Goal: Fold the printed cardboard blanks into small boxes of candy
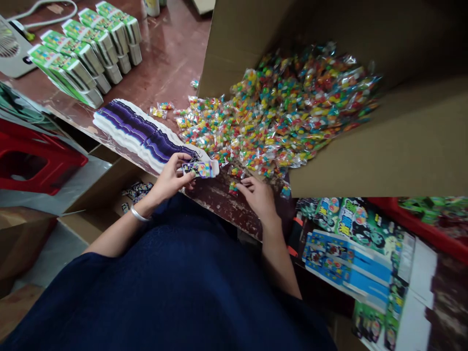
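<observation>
My left hand (171, 178) is closed on a small printed box (199, 169) with a round window, held just over the near table edge. My right hand (258, 195) lies on the table with its fingertips pinching a small clear packet of coloured candy (233, 187). Just beyond both hands spreads a big heap of such candy packets (278, 112), spilling out of a tipped cardboard carton (413, 136). A fanned stack of flat purple-and-white box blanks (139, 131) lies left of the box in my hand.
Rows of green-and-white boxes (84, 53) stand at the back left beside a white fan (10, 48). A red stool (32, 161) and an open carton with small boxes (135, 192) sit below left. Stacks of printed blue and green cards (351, 253) lie at the right.
</observation>
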Demonstrator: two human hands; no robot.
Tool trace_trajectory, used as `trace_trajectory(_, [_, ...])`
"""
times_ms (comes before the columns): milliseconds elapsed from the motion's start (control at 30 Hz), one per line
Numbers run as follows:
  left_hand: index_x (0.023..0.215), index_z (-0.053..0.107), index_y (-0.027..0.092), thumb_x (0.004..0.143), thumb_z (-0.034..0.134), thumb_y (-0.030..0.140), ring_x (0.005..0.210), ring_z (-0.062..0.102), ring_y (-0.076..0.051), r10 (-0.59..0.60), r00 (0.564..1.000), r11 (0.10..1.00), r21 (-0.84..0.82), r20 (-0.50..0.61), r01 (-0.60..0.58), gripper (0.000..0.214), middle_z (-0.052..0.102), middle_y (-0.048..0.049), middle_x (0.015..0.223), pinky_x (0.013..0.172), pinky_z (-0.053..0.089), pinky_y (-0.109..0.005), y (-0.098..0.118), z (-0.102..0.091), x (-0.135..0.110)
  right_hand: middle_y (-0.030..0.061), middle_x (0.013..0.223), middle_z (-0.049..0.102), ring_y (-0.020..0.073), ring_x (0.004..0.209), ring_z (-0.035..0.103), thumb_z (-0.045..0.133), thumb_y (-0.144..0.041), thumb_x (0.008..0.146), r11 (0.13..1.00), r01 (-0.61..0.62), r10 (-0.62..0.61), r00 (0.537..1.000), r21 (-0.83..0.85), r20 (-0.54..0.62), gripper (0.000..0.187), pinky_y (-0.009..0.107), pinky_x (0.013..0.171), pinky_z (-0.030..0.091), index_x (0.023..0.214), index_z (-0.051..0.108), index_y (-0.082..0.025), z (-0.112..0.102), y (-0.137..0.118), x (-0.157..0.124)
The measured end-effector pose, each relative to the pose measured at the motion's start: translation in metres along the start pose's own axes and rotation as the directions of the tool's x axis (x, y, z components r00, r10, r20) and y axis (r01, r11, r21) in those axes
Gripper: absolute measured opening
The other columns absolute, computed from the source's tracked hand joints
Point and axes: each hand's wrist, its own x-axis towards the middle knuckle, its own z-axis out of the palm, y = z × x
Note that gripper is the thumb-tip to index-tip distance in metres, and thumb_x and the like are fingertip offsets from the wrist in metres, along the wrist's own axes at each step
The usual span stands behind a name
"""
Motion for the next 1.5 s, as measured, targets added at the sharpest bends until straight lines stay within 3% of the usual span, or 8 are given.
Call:
trace_trajectory(133, [0.128,0.057,0.024,0.076,0.079,0.026,0.081,0.071,-0.017,-0.024,0.989,1.0,-0.013,0.148,0.027,0.056,0.067,-0.0041,0.111,0.073,0.059,-0.03,-0.005,0.006,0.002,0.0093,0.1,0.073,0.0173,0.064,0.062,0.073,-0.057,0.084,1.0,-0.011,0.01,1.0,-0.026,-0.028,0.041,0.038,0.073,0.054,0.101,0.072,-0.021,0.027,0.001,-0.006])
trace_trajectory(333, [0.115,0.064,0.019,0.083,0.075,0.029,0.078,0.06,-0.014,0.078,0.98,0.964,0.236,0.181,-0.12,0.036,0.067,-0.0016,0.095,0.072,0.049,-0.027,-0.009,0.005,0.004,-0.0034,0.068,0.065,0.014,0.056,0.06,0.074,-0.045,0.086,0.962,-0.013,0.007,1.0,0.274,0.024,0.026,0.029,0.06,0.052,0.085,0.062,-0.022,0.03,-0.013,-0.004])
trace_trajectory(500, [0.128,0.064,0.02,0.095,0.069,0.035,0.065,0.056,-0.014,0.149,0.964,0.857,0.459,0.219,-0.236,0.037,0.064,0.0016,0.08,0.064,0.047,-0.027,-0.011,0.013,-0.002,-0.0029,0.076,0.072,0.0143,0.063,0.071,0.079,-0.045,0.087,0.809,0.205,-0.024,0.948,0.551,-0.317,0.027,0.028,0.061,0.062,0.096,0.066,-0.023,0.015,-0.063,-0.005])
trace_trajectory(667, [0.122,0.068,0.017,0.098,0.067,0.037,0.078,0.071,-0.017,0.183,0.949,0.851,0.442,0.257,-0.284,0.03,0.078,-0.0052,0.098,0.071,0.056,-0.029,-0.006,0.025,-0.006,-0.0016,0.084,0.075,0.0145,0.067,0.072,0.073,-0.041,0.096,0.844,0.375,-0.198,0.883,0.383,-0.426,0.015,0.031,0.067,0.063,0.097,0.07,-0.026,0.012,-0.101,0.003])
trace_trajectory(800, [0.119,0.07,0.017,0.095,0.07,0.031,0.084,0.074,-0.018,0.249,0.949,0.857,0.413,0.191,-0.308,0.028,0.081,-0.0071,0.103,0.076,0.059,-0.029,-0.002,0.024,-0.009,-0.0005,0.087,0.077,0.0176,0.077,0.07,0.072,-0.032,0.098,0.865,0.485,-0.402,0.824,0.13,-0.4,0.009,0.036,0.077,0.061,0.09,0.071,-0.027,0.015,-0.104,0.007])
trace_trajectory(1033, [0.115,0.07,0.015,0.094,0.073,0.031,0.079,0.074,-0.017,0.218,0.95,0.901,0.328,0.226,-0.285,0.027,0.079,-0.0069,0.097,0.071,0.061,-0.027,-0.007,0.025,-0.009,0.0017,0.096,0.078,0.0211,0.091,0.072,0.07,-0.023,0.098,0.814,0.581,-0.501,0.709,0.008,-0.496,0.006,0.04,0.086,0.059,0.098,0.07,-0.028,0.017,-0.099,0.01])
trace_trajectory(1300, [0.129,0.061,0.019,0.091,0.075,0.026,0.081,0.073,-0.015,0.271,0.957,0.94,0.185,0.103,-0.286,0.041,0.07,-0.0063,0.108,0.071,0.063,-0.025,-0.012,0.03,-0.01,0.0075,0.124,0.071,0.0265,0.12,0.068,0.067,-0.035,0.1,0.835,0.515,-0.464,0.848,0.192,-0.257,0.012,0.048,0.101,0.059,0.097,0.076,-0.028,0.021,-0.096,0.009])
trace_trajectory(1500, [0.146,0.055,0.028,0.092,0.074,0.024,0.073,0.066,-0.007,0.31,0.941,0.945,0.067,0.132,-0.321,0.057,0.062,-0.0042,0.115,0.067,0.059,-0.02,-0.014,0.032,-0.013,0.004,0.113,0.078,0.0218,0.099,0.077,0.073,-0.042,0.096,0.789,0.307,-0.272,0.951,0.532,-0.146,0.028,0.039,0.088,0.065,0.122,0.072,-0.031,0.044,-0.086,0.001])
